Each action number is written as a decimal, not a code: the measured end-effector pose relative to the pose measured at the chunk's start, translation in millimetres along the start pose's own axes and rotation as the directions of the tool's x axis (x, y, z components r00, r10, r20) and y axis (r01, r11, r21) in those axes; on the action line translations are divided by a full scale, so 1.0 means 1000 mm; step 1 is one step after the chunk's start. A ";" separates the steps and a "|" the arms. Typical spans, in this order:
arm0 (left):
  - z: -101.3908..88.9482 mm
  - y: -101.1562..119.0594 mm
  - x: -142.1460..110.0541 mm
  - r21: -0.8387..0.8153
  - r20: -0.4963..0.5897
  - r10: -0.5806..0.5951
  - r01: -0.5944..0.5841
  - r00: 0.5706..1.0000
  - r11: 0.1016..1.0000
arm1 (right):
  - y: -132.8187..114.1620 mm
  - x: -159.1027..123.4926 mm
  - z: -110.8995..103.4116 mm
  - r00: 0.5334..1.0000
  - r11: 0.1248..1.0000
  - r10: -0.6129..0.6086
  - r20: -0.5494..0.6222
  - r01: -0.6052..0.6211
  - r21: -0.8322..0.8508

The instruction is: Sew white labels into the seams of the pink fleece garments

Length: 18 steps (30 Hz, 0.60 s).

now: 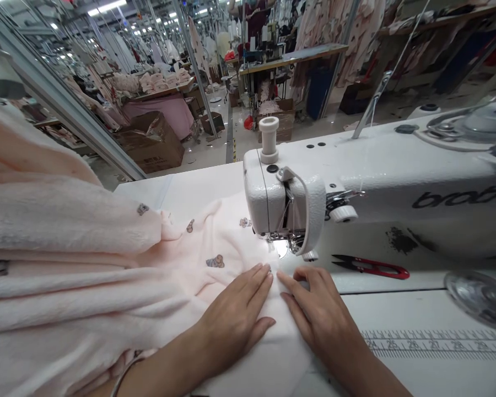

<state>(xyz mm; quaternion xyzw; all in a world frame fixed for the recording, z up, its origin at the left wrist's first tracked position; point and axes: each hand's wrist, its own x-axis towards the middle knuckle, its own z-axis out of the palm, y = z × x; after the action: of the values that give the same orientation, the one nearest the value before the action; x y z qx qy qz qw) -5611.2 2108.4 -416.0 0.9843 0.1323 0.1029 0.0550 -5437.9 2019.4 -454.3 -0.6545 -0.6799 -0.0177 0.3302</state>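
Observation:
Pale pink plush fabric with small printed bears lies gathered under the head of a white sewing machine. My left hand rests flat on it just in front of the lit needle area, fingers together and stretched forward, thumb out to the side. Close by on the right, my right hand touches the fabric near its edge with index finger and thumb, their tips apart and the other fingers bent. The needle's tip and the presser foot are hard to make out in the glare.
Red-handled thread snips lie on the machine bed to the right. A printed ruler strip runs along the table's front. More fabric heaps up at left beside a metal post. Behind stand a cardboard box and other worktables.

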 end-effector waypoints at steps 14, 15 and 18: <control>0.004 -0.002 0.006 0.044 0.034 0.056 -0.058 0.998 0.997 | 0.000 0.000 -0.001 1.000 1.000 -0.006 -0.010 0.006 0.014; 0.004 -0.002 0.006 0.043 0.030 0.059 -0.061 0.998 0.997 | 0.000 0.000 -0.002 1.000 1.000 -0.007 -0.010 0.007 0.014; 0.003 -0.003 0.005 0.025 0.028 0.059 -0.060 0.998 0.998 | 0.000 0.001 -0.005 1.000 1.000 -0.004 0.005 0.004 0.018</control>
<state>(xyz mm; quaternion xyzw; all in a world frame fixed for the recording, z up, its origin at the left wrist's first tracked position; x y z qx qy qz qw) -5606.4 2112.0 -418.5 0.9897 0.1035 0.0895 0.0411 -5435.3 2017.8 -450.3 -0.6503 -0.6821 -0.0103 0.3343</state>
